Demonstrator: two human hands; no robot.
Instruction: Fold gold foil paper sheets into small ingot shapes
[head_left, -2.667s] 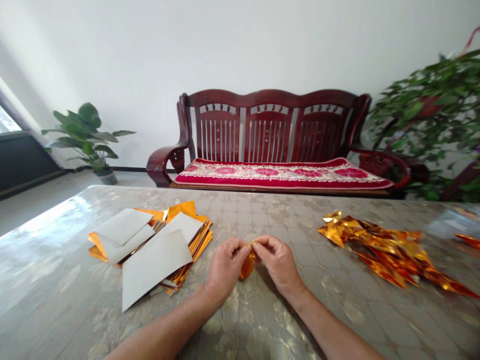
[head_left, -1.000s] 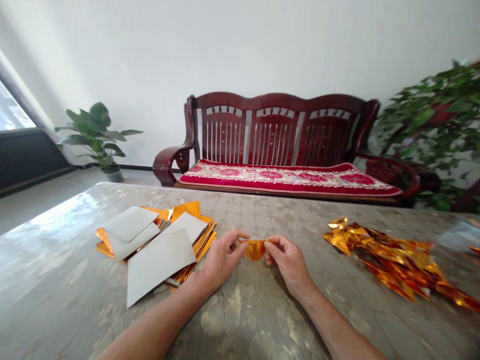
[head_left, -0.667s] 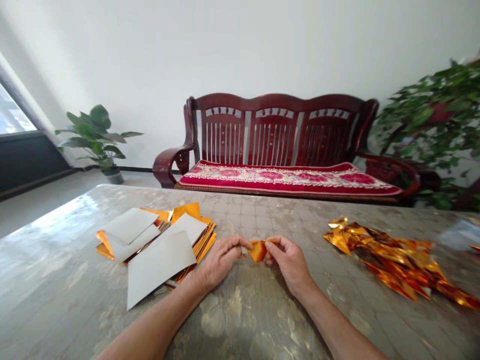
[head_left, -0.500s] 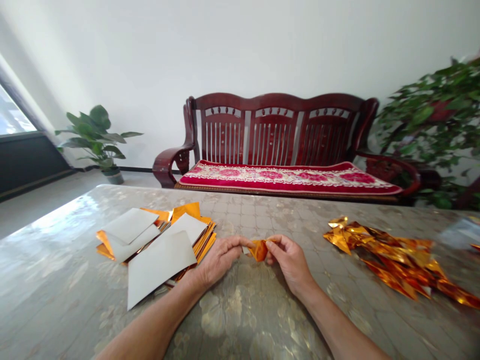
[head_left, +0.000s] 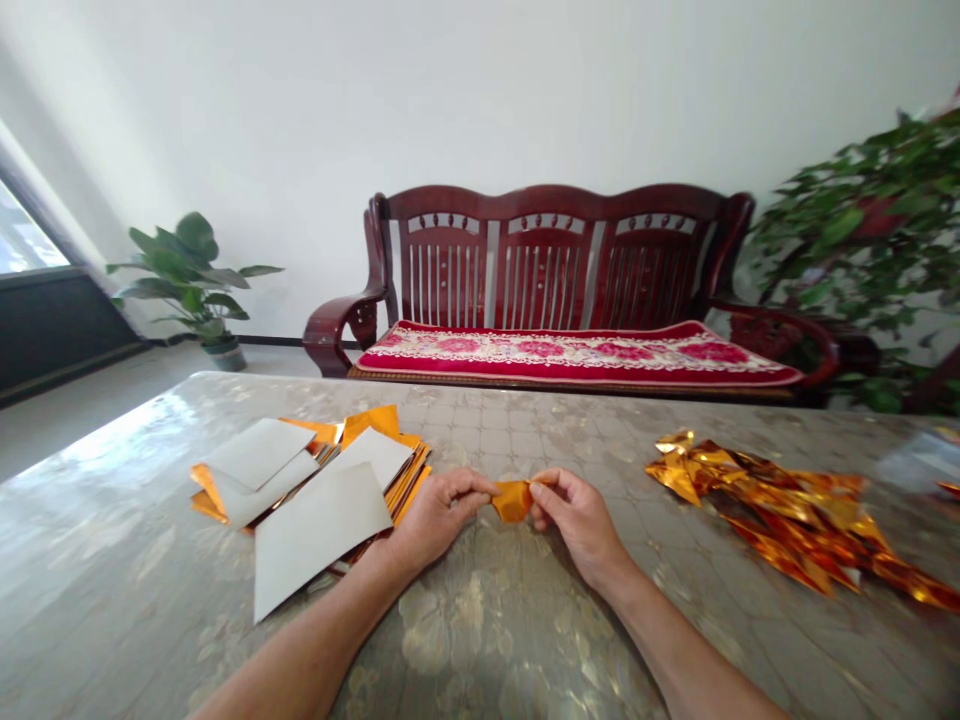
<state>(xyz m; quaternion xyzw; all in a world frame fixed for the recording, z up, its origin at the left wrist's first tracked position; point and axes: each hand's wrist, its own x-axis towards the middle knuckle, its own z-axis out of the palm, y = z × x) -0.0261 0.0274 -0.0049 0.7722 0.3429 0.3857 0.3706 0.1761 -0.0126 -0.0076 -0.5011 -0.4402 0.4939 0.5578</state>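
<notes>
Pinching the left end of a small folded piece of gold foil (head_left: 512,502), the left hand (head_left: 442,512) is holding its thumb and index finger nearly together. The right hand (head_left: 574,515) is gripping the opposite end just as narrowly between thumb and forefinger, while its other fingers are curling in below. The piece is sitting between the two hands, over the patterned table (head_left: 465,640). Just beside the left hand, a stack of sheets (head_left: 319,540) is showing plain pale faces and gold edges. Well apart from the right hand, a heap of folded foil (head_left: 772,492) is lying to the right. Beyond it, a clear plastic bag (head_left: 919,462) is appearing too blurred for any print to be read. Behind, a dark red wooden bench (head_left: 540,205) is carrying a flowered cushion (head_left: 540,349).
</notes>
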